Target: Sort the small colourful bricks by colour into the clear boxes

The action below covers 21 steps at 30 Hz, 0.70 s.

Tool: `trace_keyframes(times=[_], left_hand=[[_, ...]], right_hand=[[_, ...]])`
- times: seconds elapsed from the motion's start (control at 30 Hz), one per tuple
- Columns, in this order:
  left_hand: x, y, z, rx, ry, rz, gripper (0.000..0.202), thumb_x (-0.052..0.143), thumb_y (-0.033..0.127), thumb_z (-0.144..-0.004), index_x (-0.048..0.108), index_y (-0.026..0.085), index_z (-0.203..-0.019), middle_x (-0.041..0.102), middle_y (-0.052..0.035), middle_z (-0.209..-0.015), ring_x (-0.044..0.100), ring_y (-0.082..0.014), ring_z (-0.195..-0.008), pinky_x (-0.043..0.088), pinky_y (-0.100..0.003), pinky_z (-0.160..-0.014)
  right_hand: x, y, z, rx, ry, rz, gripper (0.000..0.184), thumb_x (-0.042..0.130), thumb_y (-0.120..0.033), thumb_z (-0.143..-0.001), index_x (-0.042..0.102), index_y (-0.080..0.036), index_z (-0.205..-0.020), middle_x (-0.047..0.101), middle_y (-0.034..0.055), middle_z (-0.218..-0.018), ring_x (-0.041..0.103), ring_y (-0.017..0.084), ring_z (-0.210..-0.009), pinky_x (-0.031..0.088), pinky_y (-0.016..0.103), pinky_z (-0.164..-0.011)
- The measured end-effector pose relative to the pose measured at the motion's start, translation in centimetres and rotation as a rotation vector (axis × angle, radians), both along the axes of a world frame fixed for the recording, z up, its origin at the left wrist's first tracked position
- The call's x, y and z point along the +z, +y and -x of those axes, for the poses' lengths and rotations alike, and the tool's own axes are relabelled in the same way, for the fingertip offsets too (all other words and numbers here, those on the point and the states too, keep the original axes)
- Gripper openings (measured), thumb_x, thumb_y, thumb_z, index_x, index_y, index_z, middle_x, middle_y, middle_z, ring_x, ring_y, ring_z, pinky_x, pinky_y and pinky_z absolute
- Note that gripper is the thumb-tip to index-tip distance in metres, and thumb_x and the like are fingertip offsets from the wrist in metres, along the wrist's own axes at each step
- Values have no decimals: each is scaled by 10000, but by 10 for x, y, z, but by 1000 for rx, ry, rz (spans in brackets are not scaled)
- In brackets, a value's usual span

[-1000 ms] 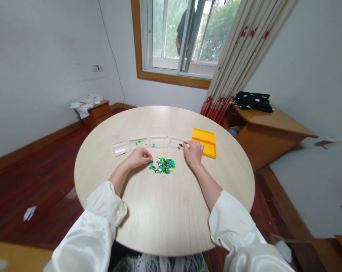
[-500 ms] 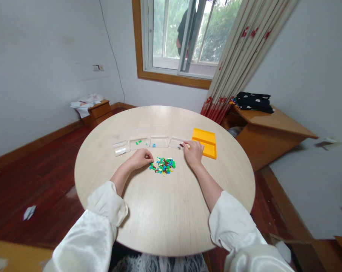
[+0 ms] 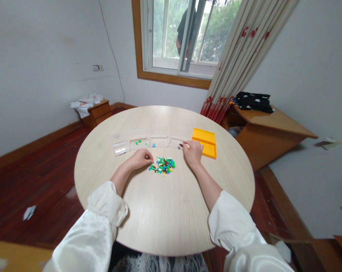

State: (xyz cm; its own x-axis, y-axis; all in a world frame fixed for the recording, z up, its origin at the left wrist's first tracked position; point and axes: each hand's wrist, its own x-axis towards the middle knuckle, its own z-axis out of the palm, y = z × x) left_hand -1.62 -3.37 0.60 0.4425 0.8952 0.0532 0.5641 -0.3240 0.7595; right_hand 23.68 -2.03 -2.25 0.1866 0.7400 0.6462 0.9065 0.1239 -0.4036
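One pile of small coloured plastic bricks [image 3: 161, 166] lies on the round pale wooden table [image 3: 165, 219]. Left of the pile, the left hand [image 3: 140, 158] curls its fingers at its edge; any pinch cannot be told. Behind the pile stand four clear plastic trays [image 3: 159, 141], then one yellow plastic tray [image 3: 205, 142] rightward. The right hand [image 3: 193, 152], fingers bent, touches the rightmost clear tray [image 3: 176, 142]; its grip is unclear.

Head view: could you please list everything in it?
table: one, pale wood, round, centre
small bricks: one pile, mixed colours, between the hands
clear boxes: four, transparent, row behind pile
tray: one, yellow, right of the boxes
window: one, wood-framed, back wall
curtain: one, cream with red, beside window
cabinet: one, wooden, right, black cloth on top
left hand: curled, at pile's left edge
right hand: at the rightmost box
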Motion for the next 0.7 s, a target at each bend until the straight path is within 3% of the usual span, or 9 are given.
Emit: trace_keyframes(times=[0.3,0.7], left_hand=[[-3,2,-3,69,-115,-24,99,611,234,-622,640,142,-604,586,-9,-558,471,-118,-540,354,-243,-556],[-4,10,-5,242,-471,-32,63,622,214,-619,598,159,-640,543,11,-581,459,-106,-540,349,-247,-536]], right_hand=[[2,-2,4,20,7,-6,265,466,-319,-892,696,-197,-841,705,76,-876,511,236,-853,245,338,-728],[7,-5,10,64,0,-15,229,479,-285,-879,690,-204,-844,702,64,-877,510,220,-846,260,333,-743]])
